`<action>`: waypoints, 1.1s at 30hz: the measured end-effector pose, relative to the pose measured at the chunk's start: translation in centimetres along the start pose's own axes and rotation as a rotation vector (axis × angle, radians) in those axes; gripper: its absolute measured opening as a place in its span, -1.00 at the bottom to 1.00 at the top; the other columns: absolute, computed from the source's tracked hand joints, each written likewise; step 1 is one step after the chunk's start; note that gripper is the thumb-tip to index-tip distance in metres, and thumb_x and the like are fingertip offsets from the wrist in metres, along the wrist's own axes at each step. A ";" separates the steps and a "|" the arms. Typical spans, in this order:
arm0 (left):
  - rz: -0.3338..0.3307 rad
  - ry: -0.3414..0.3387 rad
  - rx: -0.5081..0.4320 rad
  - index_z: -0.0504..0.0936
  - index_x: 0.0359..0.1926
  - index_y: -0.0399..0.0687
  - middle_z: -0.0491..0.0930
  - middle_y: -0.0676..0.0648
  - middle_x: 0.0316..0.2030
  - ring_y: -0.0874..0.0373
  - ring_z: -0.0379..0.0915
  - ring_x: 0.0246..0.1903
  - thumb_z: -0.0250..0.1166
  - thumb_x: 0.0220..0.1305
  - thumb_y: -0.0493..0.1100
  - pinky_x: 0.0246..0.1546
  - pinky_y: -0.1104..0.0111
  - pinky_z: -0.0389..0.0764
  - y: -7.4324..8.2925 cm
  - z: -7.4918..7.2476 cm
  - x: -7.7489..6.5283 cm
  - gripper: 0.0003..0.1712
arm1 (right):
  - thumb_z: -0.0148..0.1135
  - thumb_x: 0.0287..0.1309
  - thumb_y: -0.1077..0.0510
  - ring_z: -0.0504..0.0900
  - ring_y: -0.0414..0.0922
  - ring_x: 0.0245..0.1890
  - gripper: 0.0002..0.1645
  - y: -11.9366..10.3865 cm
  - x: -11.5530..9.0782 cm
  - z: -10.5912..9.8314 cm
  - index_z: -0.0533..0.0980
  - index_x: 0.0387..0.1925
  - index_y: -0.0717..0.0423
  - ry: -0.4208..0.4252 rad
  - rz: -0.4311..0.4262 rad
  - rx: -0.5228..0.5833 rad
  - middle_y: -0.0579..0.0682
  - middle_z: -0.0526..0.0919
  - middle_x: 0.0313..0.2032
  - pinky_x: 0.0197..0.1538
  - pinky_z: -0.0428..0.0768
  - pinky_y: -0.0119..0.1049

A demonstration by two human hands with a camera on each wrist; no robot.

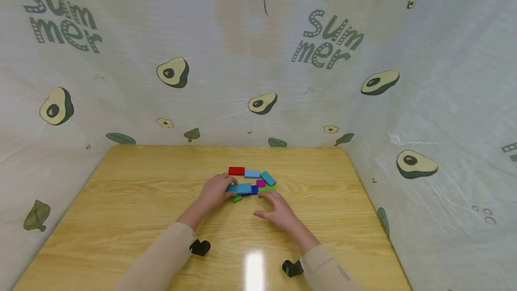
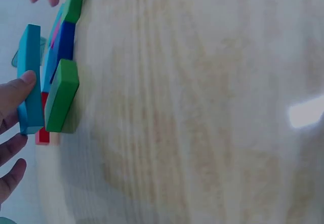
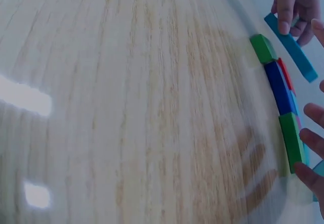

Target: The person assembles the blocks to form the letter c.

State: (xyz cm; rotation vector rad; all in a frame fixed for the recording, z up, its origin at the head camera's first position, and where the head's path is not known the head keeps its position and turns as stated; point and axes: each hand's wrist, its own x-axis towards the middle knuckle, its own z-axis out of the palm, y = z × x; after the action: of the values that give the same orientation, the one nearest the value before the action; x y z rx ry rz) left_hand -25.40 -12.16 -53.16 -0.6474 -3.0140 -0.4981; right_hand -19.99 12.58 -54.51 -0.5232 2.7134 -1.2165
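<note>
My left hand (image 1: 215, 191) pinches a long light-blue block (image 2: 30, 82) between thumb and fingers. In the left wrist view this block is raised above the others. Below it lie a green block (image 2: 62, 95) and a dark blue block (image 3: 279, 88), end to end in a row. A second green block (image 3: 291, 140) continues the row on the right. My right hand (image 1: 278, 212) is beside that second green block, fingers spread and curved, with a fingertip right at its end and nothing in its grasp.
Behind the row lie a red block (image 1: 236, 171), a pale blue block (image 1: 252, 174), a tilted teal block (image 1: 268, 178) and a small magenta block (image 1: 260, 183). The wooden table (image 1: 161, 165) ends at a printed cloth backdrop (image 1: 218, 120), which also rises at both sides.
</note>
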 end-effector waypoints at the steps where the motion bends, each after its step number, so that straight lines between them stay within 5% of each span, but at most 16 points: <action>1: 0.004 -0.002 -0.009 0.66 -0.04 0.04 0.56 0.01 -0.17 0.06 0.45 -0.16 0.45 0.13 0.02 -0.10 0.17 0.54 0.1 0.1 -0.2 -0.61 | 0.41 0.12 -0.08 0.31 0.12 0.31 -0.26 0.0 -0.1 0.2 0.44 0.28 0.11 0.003 0.002 0.006 0.05 0.43 0.25 0.30 0.26 0.14; 18: 0.009 -0.045 -0.072 0.67 -0.09 0.04 0.58 0.04 -0.17 0.10 0.51 -0.16 0.46 0.11 0.07 -0.10 0.19 0.56 1.4 1.9 -3.8 -0.62 | 0.41 0.11 -0.11 0.30 0.12 0.31 -0.24 0.7 -1.5 1.4 0.43 0.30 0.06 0.037 0.030 0.059 0.03 0.44 0.25 0.31 0.21 0.18; 26: 0.007 -0.044 -0.091 0.68 -0.24 0.10 0.45 0.15 -0.41 0.25 0.33 -0.44 0.45 0.15 -0.04 -0.37 0.36 0.48 1.6 2.4 -4.6 -0.82 | 0.41 0.10 -0.14 0.33 0.10 0.30 -0.26 0.8 -2.0 1.7 0.45 0.27 0.04 0.041 0.027 0.050 0.00 0.46 0.23 0.31 0.24 0.15; 33: -0.026 -0.023 -0.085 0.66 -0.09 0.08 0.48 0.03 -0.21 0.09 0.41 -0.21 0.51 0.08 -0.01 -0.19 0.20 0.56 1.5 2.3 -5.2 -0.63 | 0.40 0.11 -0.14 0.34 0.10 0.29 -0.27 0.6 -2.3 1.7 0.46 0.27 0.05 0.030 0.024 0.043 0.00 0.47 0.22 0.30 0.21 0.20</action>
State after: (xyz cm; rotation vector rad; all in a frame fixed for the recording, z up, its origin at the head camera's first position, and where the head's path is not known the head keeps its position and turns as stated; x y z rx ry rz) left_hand -19.95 -12.26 -55.32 -0.6238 -3.0407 -0.6272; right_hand -17.60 12.57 -56.18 -0.4701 2.7035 -1.2837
